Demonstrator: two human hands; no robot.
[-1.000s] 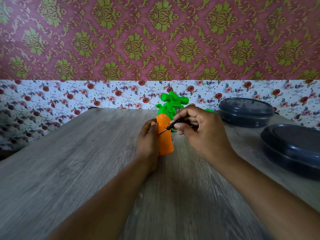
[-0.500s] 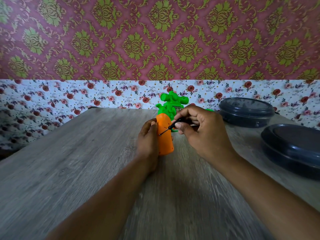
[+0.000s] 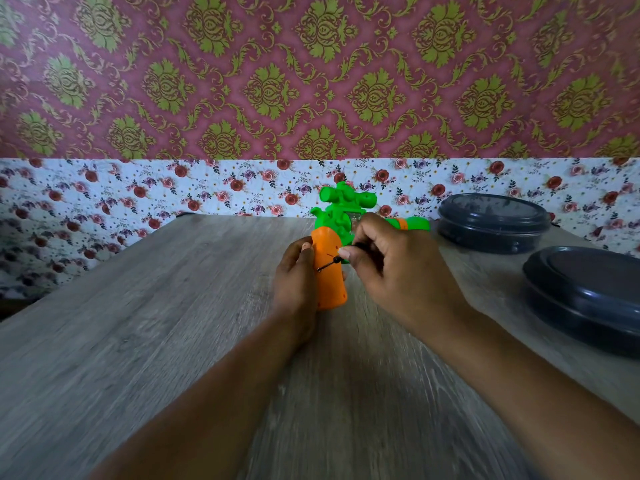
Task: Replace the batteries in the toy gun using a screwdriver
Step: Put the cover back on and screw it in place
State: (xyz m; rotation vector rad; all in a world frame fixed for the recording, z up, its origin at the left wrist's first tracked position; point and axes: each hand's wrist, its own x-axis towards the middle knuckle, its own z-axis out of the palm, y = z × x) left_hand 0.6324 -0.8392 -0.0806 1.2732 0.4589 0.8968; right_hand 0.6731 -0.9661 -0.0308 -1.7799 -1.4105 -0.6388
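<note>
The bench (image 3: 121, 358), grey wood-grain, filled most of the view & ran back to a wall w/ floral paper below and maroon-and-green damask above. Two dark round lidded containers sat on its right side: the nearer one (image 3: 588, 299) by the right edge, the farther one (image 3: 493, 221) behind it, close to the wall. Both forearms reached in from the bottom of frame toward the bench centre. The toy gun (image 3: 329, 271) stood about mid-bench, orange grip pointing toward the camera, green body w/ scope-like top behind it, green-and-orange barrel pointing right. Left hand (image 3: 294, 282) was wrapped round the grip's left side, thumb tip against the orange plastic. Right hand (image 3: 391, 271) was curled, thumb & fingers pinching the dark handle of a small screwdriver (image 3: 332, 263). Its thin shaft slanted down-left, tip touching the orange grip face. Handle mostly hidden inside the fingers.
</note>
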